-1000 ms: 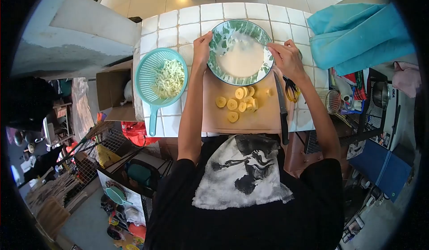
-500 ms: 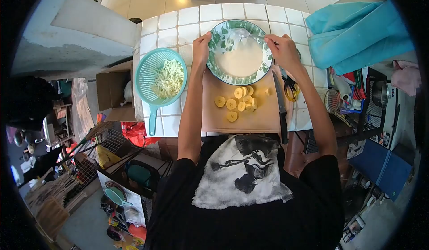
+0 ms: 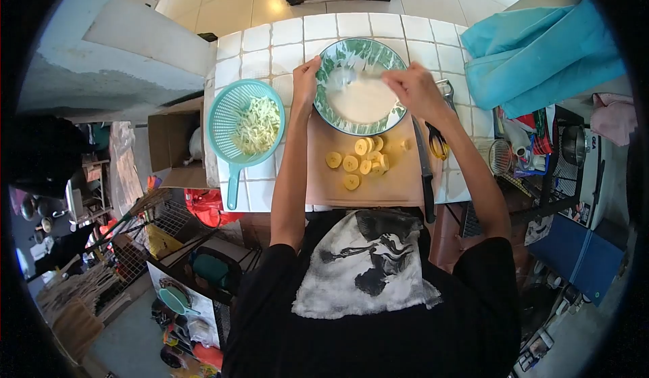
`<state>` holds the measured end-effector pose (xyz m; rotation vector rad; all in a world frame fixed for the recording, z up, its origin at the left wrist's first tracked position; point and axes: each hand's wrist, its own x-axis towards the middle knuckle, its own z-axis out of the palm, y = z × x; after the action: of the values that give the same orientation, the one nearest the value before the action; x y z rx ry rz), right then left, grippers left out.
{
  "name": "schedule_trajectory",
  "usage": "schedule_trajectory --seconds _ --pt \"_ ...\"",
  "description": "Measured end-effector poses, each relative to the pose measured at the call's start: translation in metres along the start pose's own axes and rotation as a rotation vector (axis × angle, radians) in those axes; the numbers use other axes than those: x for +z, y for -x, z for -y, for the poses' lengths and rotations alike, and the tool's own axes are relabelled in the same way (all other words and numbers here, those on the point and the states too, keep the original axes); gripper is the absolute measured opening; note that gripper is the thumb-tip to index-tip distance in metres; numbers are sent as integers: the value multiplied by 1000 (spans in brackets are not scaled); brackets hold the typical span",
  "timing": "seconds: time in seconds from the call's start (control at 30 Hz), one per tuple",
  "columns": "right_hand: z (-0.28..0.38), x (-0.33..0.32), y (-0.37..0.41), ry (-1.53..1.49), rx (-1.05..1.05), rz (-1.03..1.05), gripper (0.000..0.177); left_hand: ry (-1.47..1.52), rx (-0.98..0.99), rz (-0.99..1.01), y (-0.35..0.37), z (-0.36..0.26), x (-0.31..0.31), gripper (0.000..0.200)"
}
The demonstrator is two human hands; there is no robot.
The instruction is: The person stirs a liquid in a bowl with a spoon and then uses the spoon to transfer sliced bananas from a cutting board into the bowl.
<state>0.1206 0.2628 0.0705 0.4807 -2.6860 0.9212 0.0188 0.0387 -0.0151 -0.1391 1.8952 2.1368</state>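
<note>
A green-and-white bowl (image 3: 395, 58) with pale batter (image 3: 365, 101) in it rests at the far end of the cutting board (image 3: 331, 192). My left hand (image 3: 306, 80) grips the bowl's left rim. Over the bowl's right side, my right hand (image 3: 416, 92) is closed on a spoon (image 3: 358, 75), whose far end is blurred by motion near the batter's upper left. Several yellow banana slices (image 3: 351, 163) lie on the board below the bowl. Right of them is a knife (image 3: 426, 175) with a black handle.
A turquoise colander (image 3: 233, 158) of shredded cabbage (image 3: 257, 124) stands on the white tiled counter (image 3: 287, 33) at left. Scissors (image 3: 439, 143) lie right of the knife. A turquoise cloth (image 3: 534, 53) hangs at the far right, and an open cardboard box (image 3: 165, 141) is beyond the left edge.
My right hand has moved left and slightly down from the bowl's right rim, and the spoon has swung left through the bowl. My left hand still holds the rim.
</note>
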Motion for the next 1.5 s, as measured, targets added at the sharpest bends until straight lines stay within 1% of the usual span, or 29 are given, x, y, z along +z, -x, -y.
schedule_trajectory --seconds 0.03,0.07,0.13,0.17,0.2,0.27,0.33,0.4,0.47,0.53,0.57,0.63,0.77,0.83,0.87,0.93,0.97,1.03,1.1,1.17,1.2,1.27,1.3,1.37,1.43,1.5 --pt "6 -6 -7 39 109 -34 14 -1 -2 1 -1 3 -1 33" --pt "4 -4 -8 38 113 -36 14 6 -17 11 -2 5 -2 33" --pt "-3 5 -9 77 -8 85 14 8 -24 27 -4 3 -3 33" --pt "-6 16 -2 66 -82 15 13 36 -27 29 -2 1 -2 33" --pt "-2 12 -4 70 -87 16 13 68 -30 28 -1 -1 -1 34" --pt "7 2 -9 27 11 31 12 52 -45 6 0 -2 -1 34" --pt "2 5 -8 83 50 -11 13 25 -65 -8 -1 5 -2 34" --pt "2 12 -7 99 -42 34 13 -14 7 -15 -6 6 -3 35" --pt "12 4 -10 70 -35 55 13 11 -14 -5 -5 5 -2 35" --pt "12 0 -17 147 40 32 13 31 -40 2 -1 2 -2 35" --pt "12 2 -17 143 43 31 13 20 -45 0 1 0 -1 35" --pt "11 2 -20 138 6 138 12 5 -41 5 -2 -1 -1 34" --pt "18 -1 -24 87 -21 94 13 46 -28 10 -2 3 -2 35" --pt "12 1 -26 183 -35 154 13 47 -33 18 -5 6 -5 35" --pt "12 2 -24 185 -36 150 13 35 -25 -3 -7 7 -5 35" --pt "13 1 -18 77 -75 92 14 32 -21 -22 -4 1 0 34" --pt "11 -1 -18 79 -74 96 14 42 -56 -7 -2 -2 0 34" --pt "11 -6 -23 145 45 166 14 44 -92 4 0 0 -2 34" --pt "12 0 -17 99 22 156 15 20 1 -26 -4 2 -1 33" --pt "9 -2 -14 62 2 158 16 37 -35 -12 -1 -2 0 33" --pt "7 -5 -17 80 34 128 16 48 -71 -2 1 -3 0 33" --pt "5 -3 -15 91 67 90 16 36 -38 3 0 1 -2 33" --pt "3 0 -9 79 50 116 17 31 -3 13 -1 -2 -1 34" --pt "-7 -6 -1 75 31 155 17 37 -27 10 -2 -4 1 34" --pt "-18 -15 0 17 110 -22 18 41 -61 -3 2 0 -1 34" --pt "-30 -23 1 67 152 -15 17 57 -16 -13 -1 1 0 34"
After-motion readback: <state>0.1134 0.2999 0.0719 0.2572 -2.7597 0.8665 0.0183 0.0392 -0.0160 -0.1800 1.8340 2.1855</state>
